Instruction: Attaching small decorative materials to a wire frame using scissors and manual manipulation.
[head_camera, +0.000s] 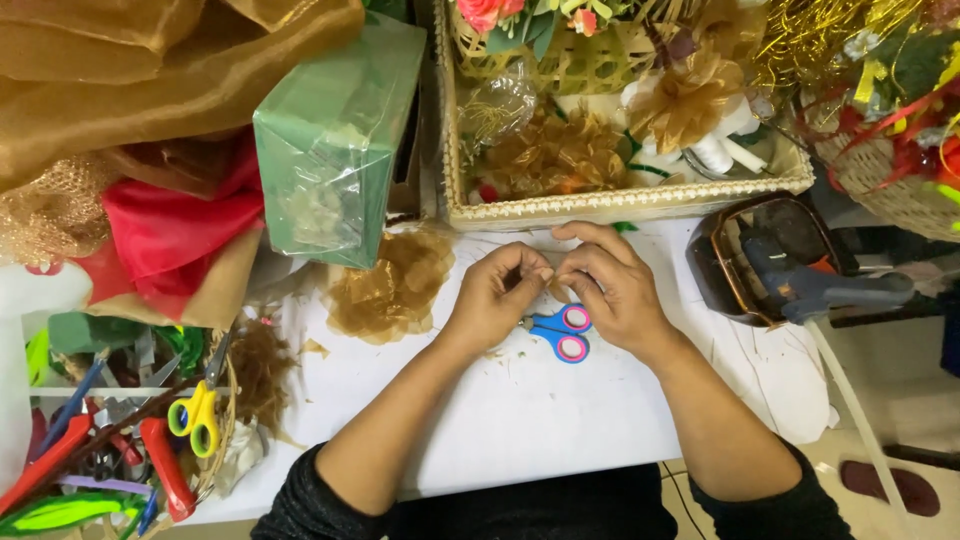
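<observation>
Left hand (497, 295) and right hand (606, 287) meet at bench centre, each grip pinching one small gold sheer fabric scrap (551, 287) between the fingertips. Risk: scrap slips or frays; blue-and-pink plastic-handled scissors (560, 333) at 6 o'clock could snag it.

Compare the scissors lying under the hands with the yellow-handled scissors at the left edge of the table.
The blue scissors have blue handles with pink-lined loops; the yellow scissors have plain yellow handles. The blue scissors lie alone on the white table, partly hidden between the left hand and right hand; the yellow scissors sit in a wicker basket crowded with other tools, away from both hands. Both look like small craft scissors, and neither is being held.
</observation>
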